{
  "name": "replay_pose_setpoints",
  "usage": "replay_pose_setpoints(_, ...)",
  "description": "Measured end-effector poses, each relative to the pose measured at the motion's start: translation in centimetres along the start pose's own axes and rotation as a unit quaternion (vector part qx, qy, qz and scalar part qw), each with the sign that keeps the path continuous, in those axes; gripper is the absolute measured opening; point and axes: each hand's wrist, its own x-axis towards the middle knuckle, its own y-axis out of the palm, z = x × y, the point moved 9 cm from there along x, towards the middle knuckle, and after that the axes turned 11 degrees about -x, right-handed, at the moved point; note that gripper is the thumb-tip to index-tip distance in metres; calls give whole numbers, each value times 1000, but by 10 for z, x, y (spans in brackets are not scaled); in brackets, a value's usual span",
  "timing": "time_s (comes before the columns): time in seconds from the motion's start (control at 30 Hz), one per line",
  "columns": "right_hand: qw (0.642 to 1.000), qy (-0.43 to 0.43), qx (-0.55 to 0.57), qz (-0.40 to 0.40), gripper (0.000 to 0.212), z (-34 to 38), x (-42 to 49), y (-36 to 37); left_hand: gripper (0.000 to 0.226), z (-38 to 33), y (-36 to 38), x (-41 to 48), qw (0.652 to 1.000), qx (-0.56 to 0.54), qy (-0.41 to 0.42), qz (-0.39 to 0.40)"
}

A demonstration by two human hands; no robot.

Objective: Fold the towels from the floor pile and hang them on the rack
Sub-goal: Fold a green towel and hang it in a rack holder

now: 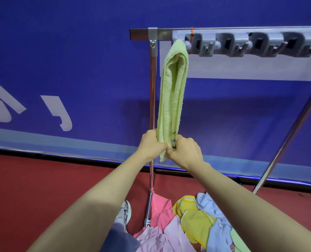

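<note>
We grip the folded green towel (173, 99) at its lower end, left hand (152, 144) and right hand (184, 150) both closed around it; above them it hangs from the rack (242, 42).

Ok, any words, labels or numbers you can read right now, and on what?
No text reads whole.
Blue banner: large white marks, partly cut off, unreadable.
Green towel: small dark print by the right hand, too small to read.
</note>
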Motion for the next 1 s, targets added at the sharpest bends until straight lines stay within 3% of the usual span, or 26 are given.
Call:
replay_pose_setpoints(0.1, 1000, 23, 5, -14, 7, -7, 4, 1, 15, 5, 3, -1, 998, 54, 17, 20)
replay_pose_setpoints(0.17, 999, 30, 6, -16, 8, -9, 4, -1, 13, 8, 1, 1, 997, 81, 17, 7)
replay_pose_setpoints(0.3, 999, 35, 4, -19, 11, -14, 1, -6, 15, 13, -22, 5, 975, 198, 5, -103)
replay_pose_setpoints(0.37, 1000, 9, 19, -13, 13, -6, -2, -5, 15, 11, -16, 2, 967, 234, 6, -97)
replay_pose_setpoints(0.43, 999, -31, 29, 7, 13, 6, -5, 3, 23, 12, 5, -2, 978, 203, 3, -52)
replay_pose_setpoints(0.57, 992, -68, 62, 84, 11, 14, -8, 20, 16, 18, 29, -8, 999, 32, -23, 25)
replay_pose_setpoints(0.6, 988, -78, 80, 103, 22, 13, -9, 23, 18, 19, 30, -8, 999, -1, -33, 35)
replay_pose_setpoints(0.73, 979, -78, 123, 141, 40, 5, -5, 17, 11, 15, 24, -4, 1000, 23, -11, 14)
replay_pose_setpoints(0.8, 988, -42, 115, 93, 47, -4, 6, -10, 11, 15, 20, -3, 998, 50, 7, -22)
replay_pose_setpoints(0.87, 995, -2, 88, -52, 34, -12, 18, -68, 14, 17, 17, -3, 997, 62, 8, -54)
replay_pose_setpoints(0.93, 968, -6, 124, -217, 16, -6, 19, -137, 15, 19, 17, -3, 993, 90, 3, -72)
replay_pose_setpoints(1.0, 935, -53, 157, -312, 26, 12, 20, -190, 16, 18, 22, -4, 990, 121, -2, -71)
